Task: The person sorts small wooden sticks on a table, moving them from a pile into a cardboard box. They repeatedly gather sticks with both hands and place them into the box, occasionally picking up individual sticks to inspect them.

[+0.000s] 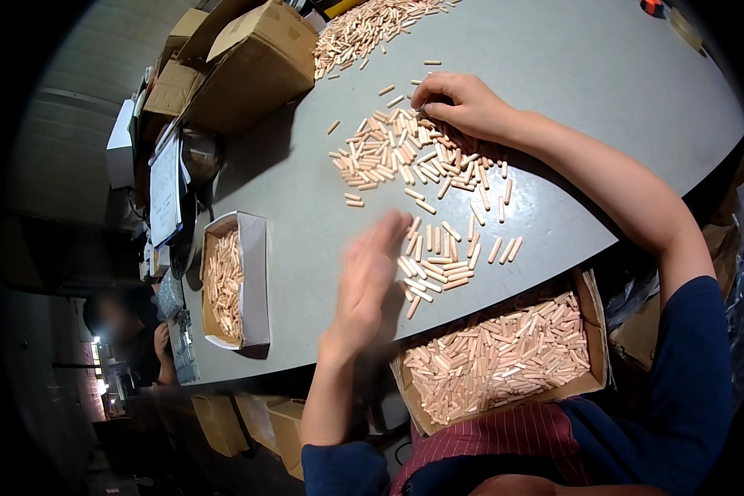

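A loose pile of short wooden dowel pins lies on the grey table. My right hand rests at the pile's far right side, its fingers loosely bent down among the dowel pins, with a gap between thumb and forefinger. My left hand is blurred by motion, its fingers stretched out, just left of a smaller nearby group of dowel pins. No pin shows in it. Below the table edge, close to my body, a cardboard box is filled with many more such pins.
A white-sided box of dowel pins stands on the left of the table. At the back lies another heap of pins, beside a large cardboard box. A person is at the far left. Cardboard bins sit below the table.
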A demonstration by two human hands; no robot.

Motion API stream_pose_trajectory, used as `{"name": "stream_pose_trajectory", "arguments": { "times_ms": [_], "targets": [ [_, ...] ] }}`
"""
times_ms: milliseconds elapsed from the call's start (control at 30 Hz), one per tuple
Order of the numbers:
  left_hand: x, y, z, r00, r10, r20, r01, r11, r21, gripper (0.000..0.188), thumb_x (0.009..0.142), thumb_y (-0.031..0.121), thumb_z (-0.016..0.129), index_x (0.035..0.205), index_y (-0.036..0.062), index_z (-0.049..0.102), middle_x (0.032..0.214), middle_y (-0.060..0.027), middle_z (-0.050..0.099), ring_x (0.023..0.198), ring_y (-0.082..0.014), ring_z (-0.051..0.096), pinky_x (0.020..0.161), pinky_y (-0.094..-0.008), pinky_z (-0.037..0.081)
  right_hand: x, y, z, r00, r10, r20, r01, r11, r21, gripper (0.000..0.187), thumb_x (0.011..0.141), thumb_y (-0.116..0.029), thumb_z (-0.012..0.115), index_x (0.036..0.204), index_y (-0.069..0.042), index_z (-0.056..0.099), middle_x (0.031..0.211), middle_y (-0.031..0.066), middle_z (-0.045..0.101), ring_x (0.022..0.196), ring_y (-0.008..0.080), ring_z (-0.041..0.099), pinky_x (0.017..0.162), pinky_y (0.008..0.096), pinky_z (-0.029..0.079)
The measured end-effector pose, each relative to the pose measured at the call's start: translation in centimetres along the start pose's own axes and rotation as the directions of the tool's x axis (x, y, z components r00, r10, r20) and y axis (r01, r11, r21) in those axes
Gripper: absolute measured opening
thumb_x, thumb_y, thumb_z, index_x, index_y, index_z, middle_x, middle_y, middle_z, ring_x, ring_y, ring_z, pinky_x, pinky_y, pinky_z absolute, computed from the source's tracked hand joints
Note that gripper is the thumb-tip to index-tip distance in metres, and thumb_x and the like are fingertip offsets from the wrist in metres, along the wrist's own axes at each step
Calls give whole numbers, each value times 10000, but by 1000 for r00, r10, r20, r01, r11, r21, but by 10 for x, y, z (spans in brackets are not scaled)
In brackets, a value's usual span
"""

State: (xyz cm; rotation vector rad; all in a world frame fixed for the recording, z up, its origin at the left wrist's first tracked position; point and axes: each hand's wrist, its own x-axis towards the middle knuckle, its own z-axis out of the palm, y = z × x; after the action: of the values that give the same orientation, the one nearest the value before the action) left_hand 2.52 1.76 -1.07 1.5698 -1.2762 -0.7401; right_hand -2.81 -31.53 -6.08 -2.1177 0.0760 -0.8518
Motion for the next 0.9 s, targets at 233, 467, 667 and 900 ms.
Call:
{"name": "stream_pose_trajectory", "arguments": {
  "times_ms": [233, 467, 667, 900],
  "targets": [
    [-6, 3, 7, 996, 27, 81, -16, 989, -145, 669, 1119, 385, 378, 1563, -109, 299, 1570, -259, 411, 1470, -356, 403, 1230, -460, 284, 2, -8, -2, 994, 86, 64, -85, 996, -18, 172, 936, -75, 626, 1074, -12, 707, 1027, 98, 704, 983, 228, 670, 884, 342, 527],
    [-9, 11, 7, 991, -111, -72, 82, 942, -325, 653, 1123, 400, 371, 1560, -81, 318, 1500, -261, 507, 1393, -335, 501, 1206, -440, 326, -1, -6, -3, 998, 53, 32, -53, 999, -10, 192, 910, -82, 611, 1054, -11, 717, 1022, 126, 691, 931, 249, 684, 844, 357, 537],
    [2, 12, 6, 978, 124, 166, -182, 896, 406, 616, 1058, 292, 422, 1582, -24, 351, 1626, -210, 384, 1516, -349, 339, 1233, -438, 229, 1, -8, -4, 999, 2, 52, 1, 998, -62, 176, 927, -76, 631, 1073, -14, 708, 1036, 97, 704, 986, 223, 669, 894, 339, 526],
    [-1, 18, 20, 917, 139, 374, -379, 595, 708, 680, 1035, 383, 526, 1570, -8, 371, 1637, -202, 356, 1509, -378, 330, 1226, -507, 239, 1, -8, -4, 998, 13, 61, -9, 999, -53, 171, 916, -54, 627, 1058, -1, 705, 1027, 96, 706, 982, 224, 665, 891, 337, 525]
  ]
}}
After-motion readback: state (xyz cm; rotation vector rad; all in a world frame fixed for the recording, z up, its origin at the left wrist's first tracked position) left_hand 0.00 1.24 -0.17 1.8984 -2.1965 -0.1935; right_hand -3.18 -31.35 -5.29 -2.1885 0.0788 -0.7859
